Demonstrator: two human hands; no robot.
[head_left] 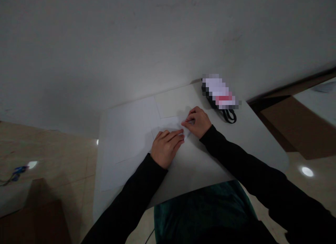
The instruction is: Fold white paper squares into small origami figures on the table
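Note:
A small white sheet of paper [169,123] lies on the white table, partly covered by both hands. My left hand [166,147] rests over its near edge, fingers stretched out and lying close together. Thumb and fingers of my right hand [198,122] are pinched on the paper's right end, which looks raised or folded there. The fingertips of the two hands are a short gap apart. Larger white sheets [126,132] lie flat to the left, overlapping one another. The exact fold under the fingers is hard to make out in the dim light.
A dark object with a black loop strap and a blurred-out white and red top [219,93] lies at the table's [252,142] back right. The table's far side stands against a grey wall [157,44]. Brown cardboard [299,126] is at the right, more [47,219] at lower left.

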